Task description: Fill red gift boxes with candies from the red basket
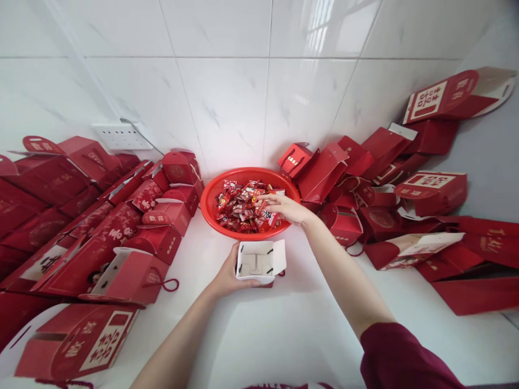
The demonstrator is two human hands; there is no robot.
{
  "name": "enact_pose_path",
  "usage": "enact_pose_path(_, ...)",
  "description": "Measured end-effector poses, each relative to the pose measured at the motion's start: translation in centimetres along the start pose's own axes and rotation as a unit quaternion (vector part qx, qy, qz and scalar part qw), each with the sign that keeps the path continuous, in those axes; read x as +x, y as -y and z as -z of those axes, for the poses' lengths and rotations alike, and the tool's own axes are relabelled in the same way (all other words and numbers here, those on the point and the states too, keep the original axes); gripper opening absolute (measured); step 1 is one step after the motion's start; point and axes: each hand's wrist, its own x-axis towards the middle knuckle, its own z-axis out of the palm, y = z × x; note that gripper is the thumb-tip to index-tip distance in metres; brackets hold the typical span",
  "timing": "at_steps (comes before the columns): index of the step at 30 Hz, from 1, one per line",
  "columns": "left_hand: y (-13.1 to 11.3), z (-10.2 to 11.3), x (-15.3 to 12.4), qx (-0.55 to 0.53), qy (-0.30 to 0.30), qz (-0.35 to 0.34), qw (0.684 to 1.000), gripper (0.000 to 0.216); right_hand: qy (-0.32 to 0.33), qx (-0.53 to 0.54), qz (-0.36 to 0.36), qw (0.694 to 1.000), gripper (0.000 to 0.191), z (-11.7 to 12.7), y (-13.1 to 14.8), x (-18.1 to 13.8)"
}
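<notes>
My left hand [227, 278] grips the left side of a small open gift box [260, 263], white inside and red outside, standing on the white table in front of me. Just behind the box is a red basket [211, 208] filled with red-wrapped candies [239, 208]. My right hand [284, 208] reaches into the basket from the right, its fingers curled down onto the candies; whether they have picked any up is hidden.
Closed and stacked red gift boxes [162, 216] crowd the left side of the table. More red boxes and flat bags [409, 248] lie piled at the right. A white tiled wall stands behind, with a socket [121, 136] at the left.
</notes>
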Motion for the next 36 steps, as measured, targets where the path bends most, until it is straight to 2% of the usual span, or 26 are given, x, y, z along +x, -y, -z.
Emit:
enact_pose_path(2,0.1,0.0,0.0,0.009,-0.004,-0.011,1.0,0.104,-0.087,0.205,0.003,0.975,0.036,-0.5,-0.3,-0.2)
enact_pose_path(4,0.2,0.0,0.0,0.011,-0.006,-0.014,1.0,0.103,-0.143,0.305,0.019,0.941,0.028,-0.8,-0.5,-0.3)
enact_pose_path(9,0.3,0.0,0.0,0.007,-0.001,-0.011,1.0,0.105,-0.174,0.335,0.033,0.925,0.022,-1.5,-0.6,-1.1)
enact_pose_path(13,0.3,-0.1,0.0,0.014,-0.003,-0.017,1.0,0.105,-0.155,0.332,0.019,0.93,0.035,-2.5,-0.2,-2.3)
enact_pose_path(19,0.1,-0.2,0.0,-0.001,-0.004,-0.008,1.0,0.103,-0.126,0.304,0.028,0.944,0.054,-3.7,0.7,-3.6)
enact_pose_path(23,-0.2,-0.4,0.1,-0.008,-0.002,-0.013,1.0,0.101,-0.092,0.255,0.04,0.962,0.055,-4.0,1.4,-4.4)
enact_pose_path(25,-0.3,-0.4,0.2,-0.012,-0.003,-0.017,1.0,0.101,-0.063,0.21,0.038,0.975,0.059,-4.2,1.9,-5.0)
enact_pose_path(28,-0.3,-0.4,0.1,-0.021,0.001,-0.013,1.0,0.096,0.015,0.154,0.022,0.988,0.066,-4.8,2.5,-5.6)
enact_pose_path(30,-0.2,-0.4,0.1,-0.014,-0.001,-0.003,1.0,0.095,0.046,0.121,0.033,0.991,0.062,-5.0,2.5,-5.8)
enact_pose_path(32,-0.1,-0.4,0.1,-0.002,-0.011,0.001,1.0,0.097,0.026,0.08,0.065,0.994,0.052,-4.8,2.2,-5.5)
enact_pose_path(34,-0.1,-0.3,0.1,0.006,-0.018,-0.002,1.0,0.099,-0.027,0.024,0.089,0.995,0.044,-4.1,1.8,-5.0)
enact_pose_path(36,0.0,-0.3,0.1,0.005,-0.015,-0.006,1.0,0.1,-0.061,-0.096,0.068,0.991,0.04,-3.0,1.3,-4.1)
